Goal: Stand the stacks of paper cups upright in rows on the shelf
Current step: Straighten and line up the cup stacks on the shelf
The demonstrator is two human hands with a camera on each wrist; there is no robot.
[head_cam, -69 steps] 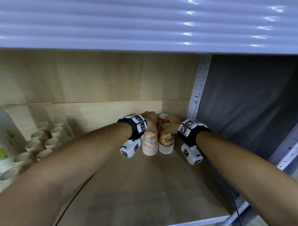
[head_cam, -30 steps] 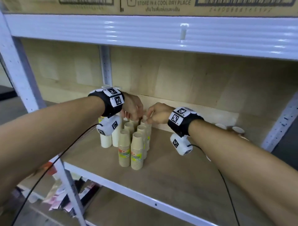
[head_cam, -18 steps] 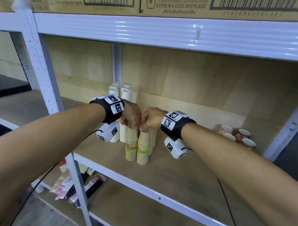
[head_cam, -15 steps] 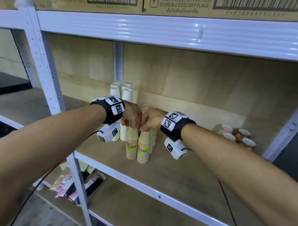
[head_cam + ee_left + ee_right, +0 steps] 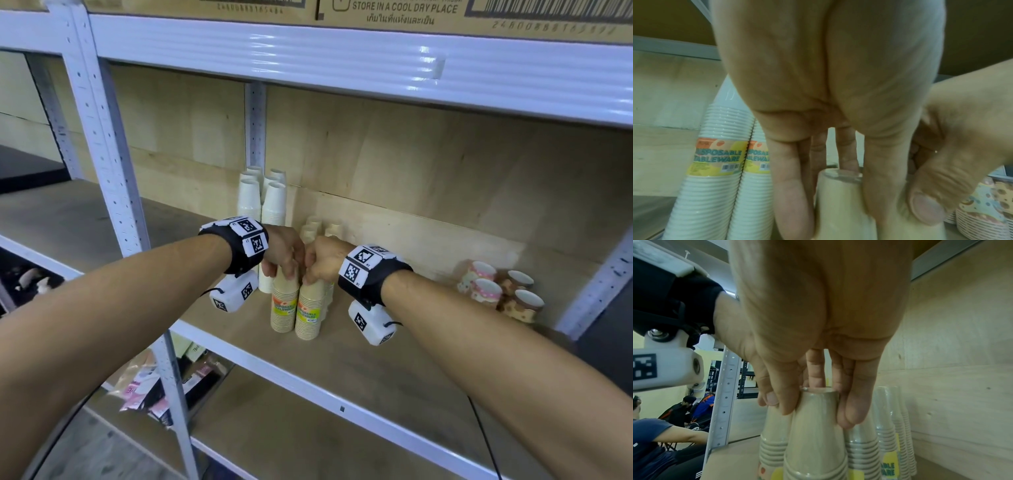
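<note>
Two tan cup stacks [image 5: 296, 310] with yellow labels stand upright, touching, near the shelf [image 5: 359, 356] front edge. Left hand [image 5: 284, 251] grasps one top, right hand [image 5: 322, 258] the other, fingers [image 5: 851, 408] curled round.

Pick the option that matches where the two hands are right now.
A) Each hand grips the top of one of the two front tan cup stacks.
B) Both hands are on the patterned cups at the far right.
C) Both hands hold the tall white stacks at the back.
A: the left hand and right hand each grip the top of a front tan cup stack, standing side by side on the shelf.
</note>
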